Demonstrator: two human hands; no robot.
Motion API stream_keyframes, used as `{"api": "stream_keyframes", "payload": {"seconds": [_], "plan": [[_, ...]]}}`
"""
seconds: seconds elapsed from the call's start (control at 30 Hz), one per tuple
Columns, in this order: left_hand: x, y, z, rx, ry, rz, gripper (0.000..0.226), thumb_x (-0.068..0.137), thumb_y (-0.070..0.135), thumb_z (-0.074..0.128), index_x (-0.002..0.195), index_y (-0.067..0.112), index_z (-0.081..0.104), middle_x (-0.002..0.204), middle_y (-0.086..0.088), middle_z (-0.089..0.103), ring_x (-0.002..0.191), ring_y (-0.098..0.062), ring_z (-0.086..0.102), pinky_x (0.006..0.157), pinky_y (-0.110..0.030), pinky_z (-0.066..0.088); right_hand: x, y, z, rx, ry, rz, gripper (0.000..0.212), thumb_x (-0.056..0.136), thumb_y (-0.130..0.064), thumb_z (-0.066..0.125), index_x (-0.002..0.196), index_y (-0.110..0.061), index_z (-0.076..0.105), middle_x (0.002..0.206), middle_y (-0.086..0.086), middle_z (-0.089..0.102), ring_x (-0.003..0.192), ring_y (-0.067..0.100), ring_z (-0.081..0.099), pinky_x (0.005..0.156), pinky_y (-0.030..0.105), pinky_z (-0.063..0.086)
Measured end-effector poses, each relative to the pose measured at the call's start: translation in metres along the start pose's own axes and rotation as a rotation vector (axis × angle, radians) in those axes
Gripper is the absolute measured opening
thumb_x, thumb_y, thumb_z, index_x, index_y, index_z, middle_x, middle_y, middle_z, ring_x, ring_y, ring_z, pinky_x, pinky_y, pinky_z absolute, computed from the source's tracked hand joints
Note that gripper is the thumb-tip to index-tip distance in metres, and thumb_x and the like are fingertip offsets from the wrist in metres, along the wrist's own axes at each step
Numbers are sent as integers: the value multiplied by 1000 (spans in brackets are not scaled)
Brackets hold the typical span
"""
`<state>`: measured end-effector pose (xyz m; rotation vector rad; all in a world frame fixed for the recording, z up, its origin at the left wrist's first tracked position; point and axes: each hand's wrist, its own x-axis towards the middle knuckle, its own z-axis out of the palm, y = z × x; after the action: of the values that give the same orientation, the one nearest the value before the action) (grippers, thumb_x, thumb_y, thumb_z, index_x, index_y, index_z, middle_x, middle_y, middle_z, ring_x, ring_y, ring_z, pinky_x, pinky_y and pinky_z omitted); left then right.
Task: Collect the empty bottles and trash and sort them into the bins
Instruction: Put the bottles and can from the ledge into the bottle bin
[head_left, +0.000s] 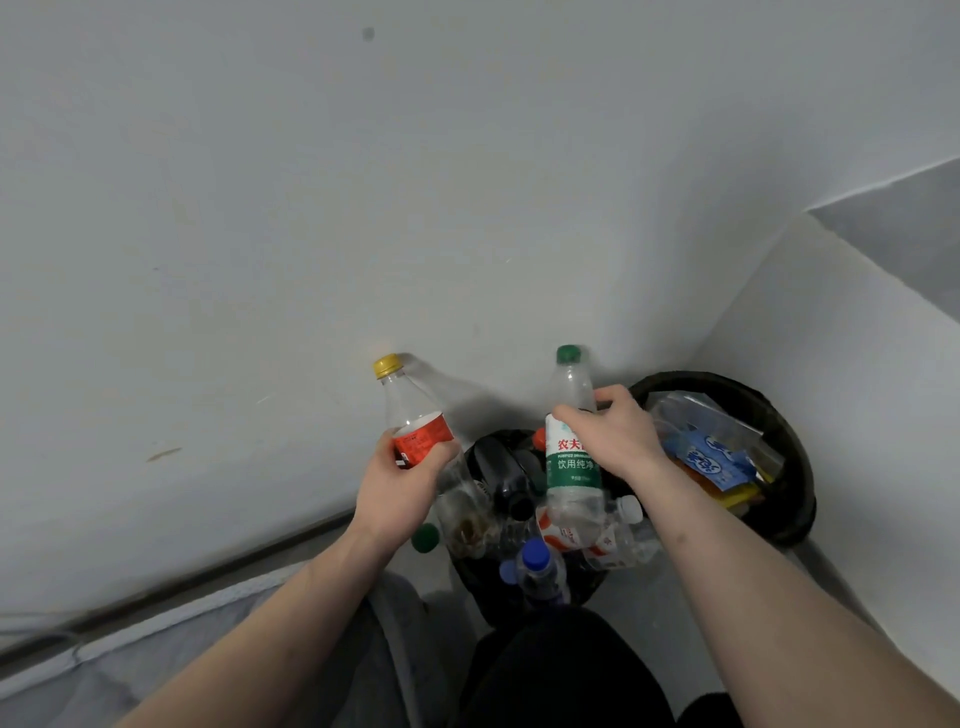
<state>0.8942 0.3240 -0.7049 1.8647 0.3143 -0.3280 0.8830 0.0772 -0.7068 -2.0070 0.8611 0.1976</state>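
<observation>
A pale, scuffed wall (311, 208) fills most of the view and meets a second white wall (831, 364) in a corner; the grey floor (431, 577) shows only in a narrow strip at their foot, with a dark skirting line running along the base of the wall. Two black-lined bins stand in that corner. The bottle bin (478, 587) sits nearest the person and is heaped with empty plastic bottles, among them a blue-capped bottle (540, 566) at its near edge, a dark bottle (509, 478) lying toward the wall, and crushed clear bottles with red-and-white labels (597, 540); the trash bin (789, 452) stands just beside the bottle bin, deeper in the corner, and holds clear plastic wrap and a blue-and-white printed packet (711, 457), its writing too blurred to read. A green cap (426, 538) shows low at the far-left side of the bottle bin, partly behind the left wrist.

The left hand (400, 488) grasps a clear yellow-capped bottle with a red label (415, 415) around its middle, held upright above the left edge of the bottle bin; the label's print is too small to read. The right hand (608, 436) grasps a clear green-capped water bottle (571, 457) at its shoulder, upright over the middle of the bottle bin; its white-and-green label reads 农夫 in red, then 饮用纯净 in white on green, the rest covered by the hand. A dark-clothed knee (561, 670) sits at the near side of the bottle bin.
</observation>
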Motion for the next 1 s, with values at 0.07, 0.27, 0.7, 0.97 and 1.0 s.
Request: {"api": "stream_keyframes", "payload": {"seconds": [0.07, 0.27, 0.7, 0.97, 1.0], "plan": [[0, 1, 1, 16, -9, -7, 34, 81, 41, 79, 107, 25, 63, 85, 8, 67, 73, -6, 63, 65, -25, 44, 0, -4, 5, -89, -35, -31, 67, 69, -57, 70, 127, -25, 57, 115, -2, 66, 95, 18, 60, 75, 31, 47], [0, 1, 1, 57, -51, -25, 33, 84, 37, 78, 108, 21, 63, 85, 7, 65, 58, 8, 60, 56, -15, 42, 3, -5, 18, -271, -117, -46, 83, 60, -69, 65, 134, -30, 63, 121, -4, 69, 105, 19, 65, 89, 38, 57], [-2, 3, 1, 52, -60, -48, 35, 83, 39, 78, 109, 23, 61, 94, 3, 68, 83, -9, 65, 65, -23, 44, 4, -9, 30, -429, -143, -118, 78, 75, -52, 78, 145, -30, 52, 138, -3, 61, 120, 21, 61, 93, 34, 51], [1, -1, 1, 48, -70, -48, 38, 81, 42, 78, 110, 26, 59, 98, 2, 68, 88, -13, 66, 69, -27, 47, 2, -6, 31, -474, -163, -133, 65, 79, -37, 76, 141, -30, 55, 129, -2, 65, 106, 19, 64, 79, 30, 52], [1, -1, 1, 44, -72, -46, 38, 81, 42, 78, 110, 26, 59, 98, 2, 68, 88, -13, 66, 69, -27, 47, 2, -6, 29, -468, -161, -135, 66, 79, -37, 76, 142, -30, 55, 130, -2, 64, 107, 19, 64, 80, 30, 52]]}}
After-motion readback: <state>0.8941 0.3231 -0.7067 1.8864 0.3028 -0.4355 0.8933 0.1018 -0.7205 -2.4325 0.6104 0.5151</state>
